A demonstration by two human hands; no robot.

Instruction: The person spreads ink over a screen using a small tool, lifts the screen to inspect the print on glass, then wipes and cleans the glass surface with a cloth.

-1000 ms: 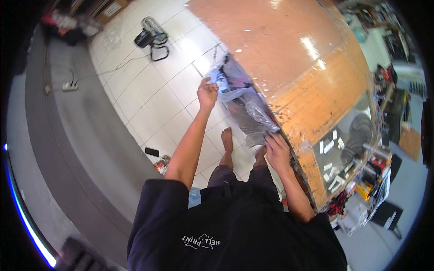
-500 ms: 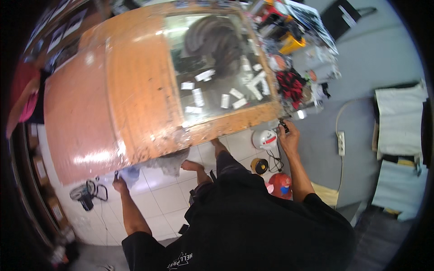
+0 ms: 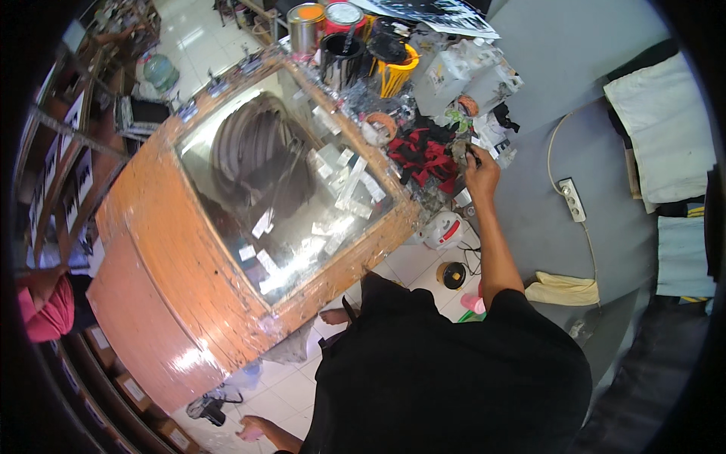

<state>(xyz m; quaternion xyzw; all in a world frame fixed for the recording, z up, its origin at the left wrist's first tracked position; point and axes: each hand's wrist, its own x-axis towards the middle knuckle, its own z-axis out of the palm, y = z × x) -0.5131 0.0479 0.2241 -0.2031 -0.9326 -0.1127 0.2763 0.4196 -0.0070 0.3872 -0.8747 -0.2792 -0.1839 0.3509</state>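
Observation:
My right hand (image 3: pixel 482 175) reaches to the cluttered right end of the table, its fingers closed round a small dark thing (image 3: pixel 474 157) that I cannot make out. Just beside the fingertips lies a crumpled greyish rag (image 3: pixel 460 151). Red and black cloth strips (image 3: pixel 423 157) are heaped to the left of that hand. Low on the left, away from the tabletop, my left hand (image 3: pixel 257 428) hangs over the tiled floor with its fingers loosely stretched and nothing visible in them. The wooden table (image 3: pixel 166 234) has a glass panel (image 3: pixel 227 219) with white paper pieces scattered about it.
Paint cans (image 3: pixel 306 34) and a yellow bucket (image 3: pixel 397 76) crowd the table's far right edge. Below its corner are a white and red appliance (image 3: pixel 445 230) and a black-and-yellow round container (image 3: pixel 452 275). A fan (image 3: pixel 208 408) stands near my left hand. Another person (image 3: pixel 53 303) is at far left.
My right hand has moved up from the table's corner to the cloth heap. My left hand has dropped back from the front edge. The view has turned, bringing paint cans into sight.

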